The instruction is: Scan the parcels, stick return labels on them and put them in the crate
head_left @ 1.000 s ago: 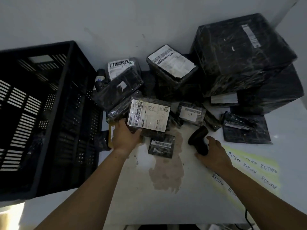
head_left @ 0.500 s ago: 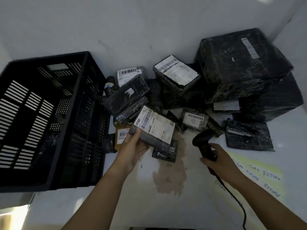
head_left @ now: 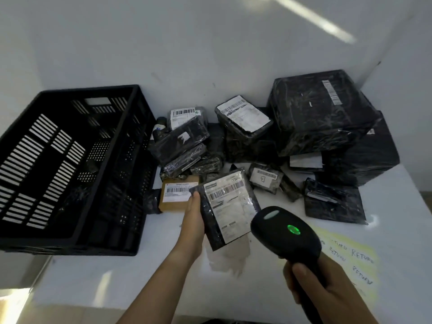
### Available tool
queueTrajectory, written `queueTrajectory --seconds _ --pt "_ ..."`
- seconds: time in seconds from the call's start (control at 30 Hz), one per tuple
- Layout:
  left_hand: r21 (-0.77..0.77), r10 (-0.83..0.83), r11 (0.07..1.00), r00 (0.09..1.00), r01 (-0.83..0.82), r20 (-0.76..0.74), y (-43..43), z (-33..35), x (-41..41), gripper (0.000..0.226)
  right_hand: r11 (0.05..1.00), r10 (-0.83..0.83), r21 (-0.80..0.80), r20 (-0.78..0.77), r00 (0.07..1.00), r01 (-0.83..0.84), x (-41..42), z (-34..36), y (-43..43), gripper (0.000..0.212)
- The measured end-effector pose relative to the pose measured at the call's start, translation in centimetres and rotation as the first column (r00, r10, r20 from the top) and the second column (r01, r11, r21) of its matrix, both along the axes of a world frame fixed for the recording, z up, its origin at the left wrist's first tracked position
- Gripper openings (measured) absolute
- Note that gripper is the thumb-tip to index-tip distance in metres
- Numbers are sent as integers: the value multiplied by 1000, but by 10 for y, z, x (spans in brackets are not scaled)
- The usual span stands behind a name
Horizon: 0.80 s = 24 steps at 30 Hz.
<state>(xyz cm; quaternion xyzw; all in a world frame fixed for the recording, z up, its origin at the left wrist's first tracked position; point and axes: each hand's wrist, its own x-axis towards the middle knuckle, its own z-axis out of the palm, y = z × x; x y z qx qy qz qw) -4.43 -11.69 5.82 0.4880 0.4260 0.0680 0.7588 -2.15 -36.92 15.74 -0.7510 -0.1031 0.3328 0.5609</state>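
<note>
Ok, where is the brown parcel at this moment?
Head view, left of centre: the brown parcel lies on the table between the black crate and the black parcel gripped by the left hand.

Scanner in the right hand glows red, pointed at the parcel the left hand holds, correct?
Not red: the head view shows the scanner light glowing green. The right hand grips it, and the left hand holds the parcel.

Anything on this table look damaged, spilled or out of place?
Yes: a brownish patch mars the white table just below the parcel in the left hand; whether stain or worn surface, I cannot tell. The other parcels lie in an untidy heap against the wall.
</note>
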Motion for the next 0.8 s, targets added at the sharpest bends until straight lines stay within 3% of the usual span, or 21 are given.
queueTrajectory --seconds 0.23,0.43,0.57,0.8 --pt "-31 -8 999 1000 9 20 -23 19 13 61 1000 24 4 131 991 -24 -18 16 -6 57" --pt "-62 30 998 999 -28 43 -27 22 14 55 995 42 -94 146 988 -29 -18 20 -9 84" --pt "13 -10 1000 999 9 54 -29 27 13 60 998 31 -52 135 990 -24 -18 19 -4 60" --pt "68 -32 997 997 27 66 -27 35 13 57 1000 24 5 159 987 -25 -17 22 -2 63"
